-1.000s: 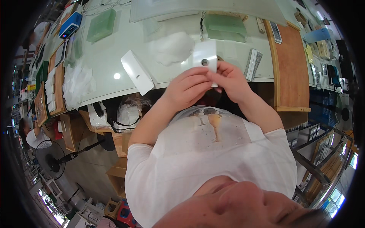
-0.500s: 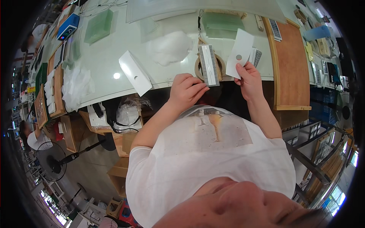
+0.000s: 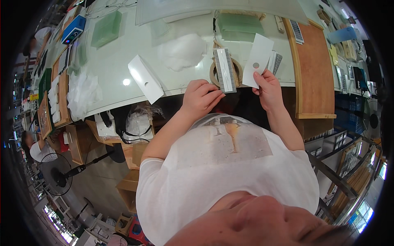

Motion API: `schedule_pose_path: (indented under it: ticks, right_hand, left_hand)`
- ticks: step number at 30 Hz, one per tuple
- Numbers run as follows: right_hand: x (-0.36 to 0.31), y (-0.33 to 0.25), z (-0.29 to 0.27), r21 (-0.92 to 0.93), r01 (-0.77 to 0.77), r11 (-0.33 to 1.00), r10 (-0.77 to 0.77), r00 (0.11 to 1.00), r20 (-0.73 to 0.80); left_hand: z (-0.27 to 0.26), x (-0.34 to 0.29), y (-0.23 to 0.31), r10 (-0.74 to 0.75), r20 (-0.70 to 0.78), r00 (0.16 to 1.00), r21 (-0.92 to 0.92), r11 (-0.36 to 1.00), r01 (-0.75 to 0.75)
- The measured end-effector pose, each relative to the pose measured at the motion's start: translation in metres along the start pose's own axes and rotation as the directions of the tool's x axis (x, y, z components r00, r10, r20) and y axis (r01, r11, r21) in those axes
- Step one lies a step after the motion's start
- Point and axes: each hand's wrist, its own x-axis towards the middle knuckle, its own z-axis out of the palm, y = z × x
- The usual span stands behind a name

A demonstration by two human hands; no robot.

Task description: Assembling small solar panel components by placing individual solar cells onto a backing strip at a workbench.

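My left hand (image 3: pixel 200 97) is closed on the lower end of a flat, ruler-like strip (image 3: pixel 224 67) with dark scale markings and a pale band along its middle. The strip stands out over a tan tape roll (image 3: pixel 213 76) at the table's front edge. In my right hand (image 3: pixel 269 88), thumb and fingers pinch a white card sleeve (image 3: pixel 258 51) with a round hole near its lower end. Partly hidden behind that sleeve lie several similar marked strips (image 3: pixel 278 63). A second white sleeve (image 3: pixel 145 78) rests at the table edge, left of my left hand.
White foam sheets (image 3: pixel 183 51) lie mid-table, with green-tinted glass sheets (image 3: pixel 238 28) and another glass stack (image 3: pixel 106 28) farther back. A wooden board (image 3: pixel 315 69) stands at the right. Left are a blue box (image 3: pixel 74 29) and crumpled white sheets (image 3: pixel 83 93).
My right hand has shifted the white sleeve slightly down and left, closer to the strip. My left hand and its strip are practically still.
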Motion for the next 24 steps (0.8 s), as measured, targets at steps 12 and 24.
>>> schedule_pose_path:
  ticks: [12,24]
  right_hand:
    - [-0.004,-0.001,0.003,-0.040,-0.022,0.999,0.026,0.994,0.105]
    - [-0.025,0.004,0.039,-0.380,0.009,0.925,0.059,0.984,0.166]
  left_hand:
    - [-0.003,0.002,-0.001,-0.014,0.025,1.000,-0.040,0.999,0.015]
    - [-0.005,0.053,-0.021,-0.723,0.379,0.578,-0.293,0.499,0.816]
